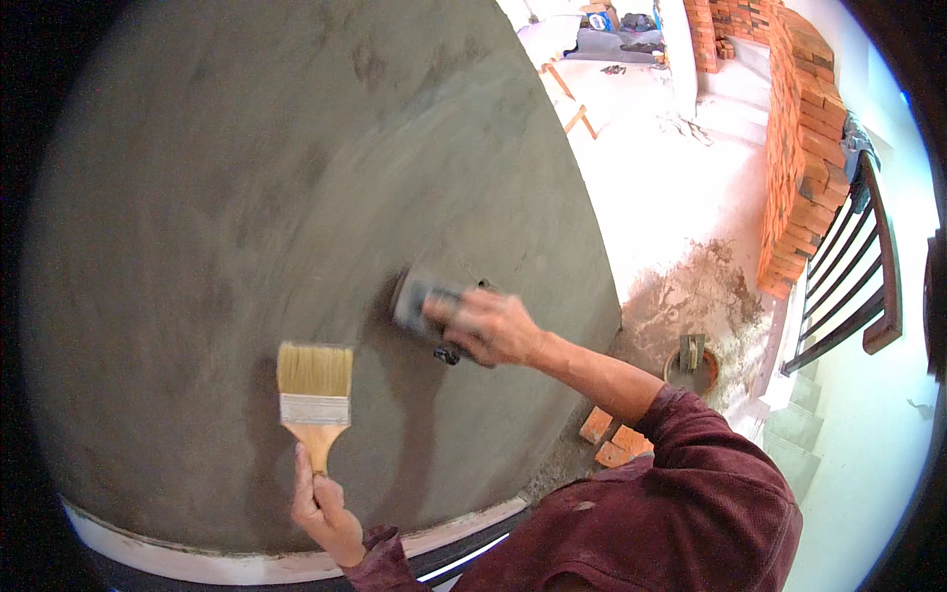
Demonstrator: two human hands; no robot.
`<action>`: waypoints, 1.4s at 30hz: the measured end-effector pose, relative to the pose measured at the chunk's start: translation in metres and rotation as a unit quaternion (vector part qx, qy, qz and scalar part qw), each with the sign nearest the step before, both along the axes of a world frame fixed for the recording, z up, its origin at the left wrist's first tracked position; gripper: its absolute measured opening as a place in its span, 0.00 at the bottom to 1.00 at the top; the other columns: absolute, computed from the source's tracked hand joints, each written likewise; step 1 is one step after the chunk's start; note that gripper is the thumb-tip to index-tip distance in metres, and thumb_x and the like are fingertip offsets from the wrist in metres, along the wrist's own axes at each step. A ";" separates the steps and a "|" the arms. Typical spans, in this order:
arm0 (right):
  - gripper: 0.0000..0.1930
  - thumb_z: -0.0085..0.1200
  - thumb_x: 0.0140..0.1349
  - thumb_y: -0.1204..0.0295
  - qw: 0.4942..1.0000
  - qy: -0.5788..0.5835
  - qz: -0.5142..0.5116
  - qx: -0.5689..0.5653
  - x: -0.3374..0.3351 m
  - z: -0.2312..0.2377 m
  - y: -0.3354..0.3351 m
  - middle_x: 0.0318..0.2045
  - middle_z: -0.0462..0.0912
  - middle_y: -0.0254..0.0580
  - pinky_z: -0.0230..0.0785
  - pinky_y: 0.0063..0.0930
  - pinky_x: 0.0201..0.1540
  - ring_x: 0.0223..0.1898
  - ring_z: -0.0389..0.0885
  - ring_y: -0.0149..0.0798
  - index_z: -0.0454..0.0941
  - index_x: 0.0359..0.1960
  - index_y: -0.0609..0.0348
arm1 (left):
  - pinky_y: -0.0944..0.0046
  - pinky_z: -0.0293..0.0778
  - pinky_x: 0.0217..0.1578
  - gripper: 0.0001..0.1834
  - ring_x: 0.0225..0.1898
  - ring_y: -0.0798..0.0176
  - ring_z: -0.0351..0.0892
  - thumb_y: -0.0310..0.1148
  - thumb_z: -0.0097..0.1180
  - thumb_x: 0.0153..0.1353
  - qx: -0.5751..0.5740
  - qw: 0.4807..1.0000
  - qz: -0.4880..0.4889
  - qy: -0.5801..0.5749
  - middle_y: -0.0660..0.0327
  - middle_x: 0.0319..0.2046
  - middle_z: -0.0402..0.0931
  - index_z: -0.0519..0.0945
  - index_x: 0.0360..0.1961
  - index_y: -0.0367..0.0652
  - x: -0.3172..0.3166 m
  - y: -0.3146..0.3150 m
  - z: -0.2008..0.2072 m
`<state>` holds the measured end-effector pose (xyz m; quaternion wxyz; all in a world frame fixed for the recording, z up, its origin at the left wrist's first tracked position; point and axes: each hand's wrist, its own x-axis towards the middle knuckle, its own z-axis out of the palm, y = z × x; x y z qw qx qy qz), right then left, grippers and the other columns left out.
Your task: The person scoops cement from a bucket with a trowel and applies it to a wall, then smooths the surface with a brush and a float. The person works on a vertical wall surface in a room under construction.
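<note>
A wide wall of grey, damp-looking plaster takes up the left and middle of the head view. Low on the left, my left hand is closed round the wooden handle of a wide flat paintbrush. Its pale bristles point up, just in front of the plaster. Farther right, my right hand grips a plastering float, a dark flat block smeared by motion. The float lies at the plaster surface, and my fingers cover its handle. A small dark knob shows below it.
Loose orange bricks lie below my right arm. Near them stands a round bucket with a trowel across it. Stacked bricks and a dark stair railing stand at right. A pale ledge runs below the plaster.
</note>
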<state>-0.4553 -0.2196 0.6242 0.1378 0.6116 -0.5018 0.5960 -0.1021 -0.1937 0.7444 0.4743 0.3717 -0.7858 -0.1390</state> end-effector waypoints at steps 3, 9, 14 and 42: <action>0.22 0.55 0.63 0.65 0.927 -0.329 -0.170 -0.051 -0.105 0.030 -0.025 0.43 0.83 0.53 0.73 0.43 0.48 0.44 0.82 0.55 0.73 0.55 0.65 | 0.73 0.48 0.18 0.24 0.18 0.78 0.54 0.28 0.43 0.66 -0.025 1.000 0.016 0.009 0.73 0.18 0.57 0.72 0.62 0.33 -0.002 0.012 0.006; 0.28 0.57 0.61 0.63 0.937 -0.265 -0.205 -0.098 -0.068 0.050 -0.047 0.40 0.82 0.58 0.74 0.46 0.45 0.41 0.82 0.59 0.68 0.59 0.67 | 0.73 0.49 0.18 0.26 0.19 0.78 0.54 0.31 0.41 0.66 -0.013 0.989 0.146 -0.037 0.73 0.19 0.59 0.70 0.63 0.31 0.039 0.047 0.005; 0.31 0.59 0.60 0.60 0.999 0.002 0.007 0.035 0.044 -0.018 -0.022 0.35 0.77 0.47 0.74 0.46 0.37 0.39 0.79 0.52 0.65 0.63 0.58 | 0.74 0.49 0.19 0.25 0.21 0.80 0.55 0.33 0.42 0.69 -0.043 0.995 0.085 0.032 0.71 0.24 0.64 0.69 0.65 0.35 -0.059 0.015 0.045; 0.28 0.53 0.66 0.60 0.954 -0.296 -0.013 0.049 -0.161 -0.049 0.042 0.47 0.80 0.61 0.70 0.38 0.52 0.48 0.80 0.46 0.68 0.60 0.70 | 0.52 0.70 0.22 0.16 0.22 0.45 0.78 0.39 0.54 0.65 -0.136 0.930 0.191 -0.282 0.49 0.23 0.78 0.81 0.54 0.57 -0.225 -0.028 0.001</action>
